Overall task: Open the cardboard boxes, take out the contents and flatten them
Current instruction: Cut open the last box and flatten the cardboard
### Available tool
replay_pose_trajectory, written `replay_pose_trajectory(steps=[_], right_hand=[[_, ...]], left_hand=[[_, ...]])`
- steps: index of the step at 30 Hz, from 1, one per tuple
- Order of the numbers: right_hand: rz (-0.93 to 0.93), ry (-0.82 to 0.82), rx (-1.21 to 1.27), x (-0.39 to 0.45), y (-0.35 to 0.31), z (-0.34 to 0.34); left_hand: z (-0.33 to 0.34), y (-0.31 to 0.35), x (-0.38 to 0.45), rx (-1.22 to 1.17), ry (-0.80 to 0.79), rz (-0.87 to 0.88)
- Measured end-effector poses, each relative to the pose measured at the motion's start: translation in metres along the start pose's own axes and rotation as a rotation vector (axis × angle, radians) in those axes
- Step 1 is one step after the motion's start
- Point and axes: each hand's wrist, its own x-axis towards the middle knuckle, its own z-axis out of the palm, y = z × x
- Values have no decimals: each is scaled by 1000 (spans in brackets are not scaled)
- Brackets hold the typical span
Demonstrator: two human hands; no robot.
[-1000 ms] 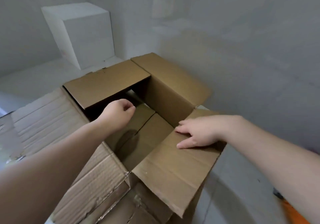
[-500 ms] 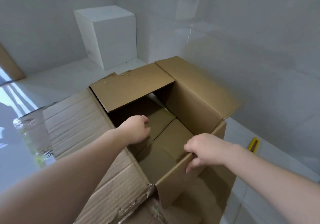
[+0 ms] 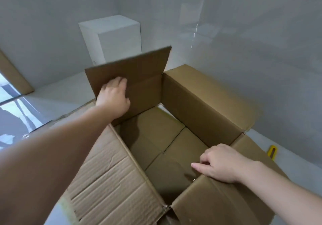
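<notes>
While my left hand [image 3: 114,99] lies against the far flap [image 3: 132,71], fingers spread loosely on its inner face and grasping nothing, that flap stands nearly upright just beyond my fingertips. From the head camera the box [image 3: 200,106] sits open on the floor below and between my hands, its bottom panels bare as far as I can see, so I judge it light and easy to shift. My right hand [image 3: 221,163] rests on the near-right rim, fingers curled over the edge and one finger pointing inward; I take it as holding that rim, though the grip underneath is hidden. Corrugated board like this should be stiff along the panels and weak at the creases, so the folds are where I would press. To the left of my forearm, the creased flap [image 3: 111,177] looks already softened. A yellow tool [image 3: 238,152] lies beyond my right wrist.
</notes>
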Motion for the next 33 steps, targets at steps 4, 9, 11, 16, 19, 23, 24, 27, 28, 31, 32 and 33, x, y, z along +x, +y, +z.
replay_pose_trajectory(steps=[4,9,11,16,19,23,24,27,28,31,32,33], right_hand=[[240,124,27,3,9,1],[765,394,32,3,21,5],[946,461,124,3,32,6],[1109,305,407,4,54,7],[1061,347,494,3,58,1],[938,472,606,5,50,-21],[892,489,611,7,44,-27],[683,495,582,18,16,-48],[599,486,555,21,6,-56],[359,393,291,29,-23,-82],[301,355,178,31,-31,-89],[275,320,80,33,-37,-96]], left_hand=[[-21,-48,20,-60,28,-235],[-15,-85,25,-188,-204,-587],[-5,-86,21,-143,-331,-557],[10,-78,9,-174,-365,-545],[8,-88,13,-246,-352,-558],[-1,-83,19,-416,-324,-536],[-4,-77,20,-461,-337,-516],[-17,-46,23,-606,-383,-482],[-20,-35,25,-656,-409,-487],[-32,-5,27,-794,-545,-541],[-36,2,26,-831,-610,-549],[-38,7,24,-854,-676,-546]])
